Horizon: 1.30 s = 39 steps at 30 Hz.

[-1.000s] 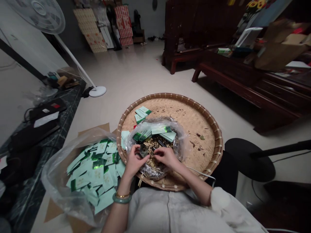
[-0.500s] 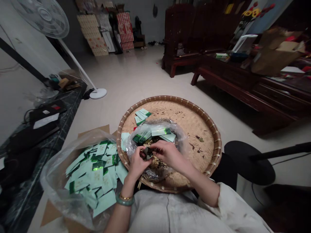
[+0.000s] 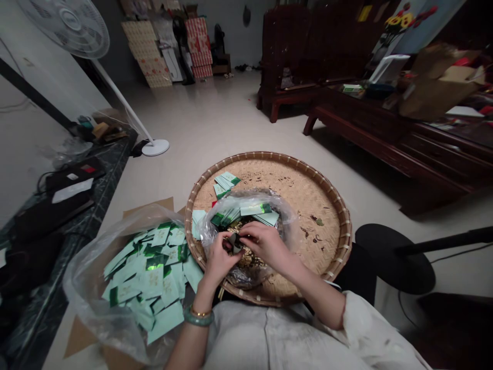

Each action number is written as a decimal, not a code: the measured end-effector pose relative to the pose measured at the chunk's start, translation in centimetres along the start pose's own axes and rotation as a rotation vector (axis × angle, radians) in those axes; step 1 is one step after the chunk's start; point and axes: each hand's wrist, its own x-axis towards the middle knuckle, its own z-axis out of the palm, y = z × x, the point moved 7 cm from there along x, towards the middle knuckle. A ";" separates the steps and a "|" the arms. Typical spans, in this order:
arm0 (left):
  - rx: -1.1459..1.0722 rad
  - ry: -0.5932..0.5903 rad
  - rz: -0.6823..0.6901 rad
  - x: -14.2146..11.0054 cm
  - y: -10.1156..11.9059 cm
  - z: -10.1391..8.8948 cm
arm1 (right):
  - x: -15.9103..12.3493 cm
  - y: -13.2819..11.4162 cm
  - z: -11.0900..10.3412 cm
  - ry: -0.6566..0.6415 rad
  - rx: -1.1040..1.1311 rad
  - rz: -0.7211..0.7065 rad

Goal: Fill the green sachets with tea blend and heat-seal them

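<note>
My left hand is closed around a small greyish packet, its mouth facing up. Right beside the packet, my right hand has its thumb and fingers pinched together; what lies between them is too small and dark to make out. Both hands are over an open clear plastic bag of loose dried pieces, pale and dark, like a herbal tea mix. Pale green sachets with dark green ends rest on the bag's far side. Underneath is a round woven bamboo tray.
A large plastic bag full of pale green sachets stands left of the tray. More sachets lie on the tray's far left. A white standing fan is at left, a dark wooden table at right, a black round base nearby.
My right hand's fingertips have shifted slightly beside the packet. My left hand keeps the packet in nearly the same place.
</note>
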 end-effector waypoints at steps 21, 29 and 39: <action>-0.027 0.015 0.037 -0.4 -0.4 -0.2 | -1.3 -1.0 -1.3 0.004 -0.028 -0.061; -0.025 -0.024 0.108 -0.4 0.2 0.2 | -1.8 0.7 1.6 -0.343 -0.443 0.122; -0.311 -0.167 -0.138 0.4 -0.6 0.5 | -1.1 4.0 -1.1 -0.228 -0.059 0.208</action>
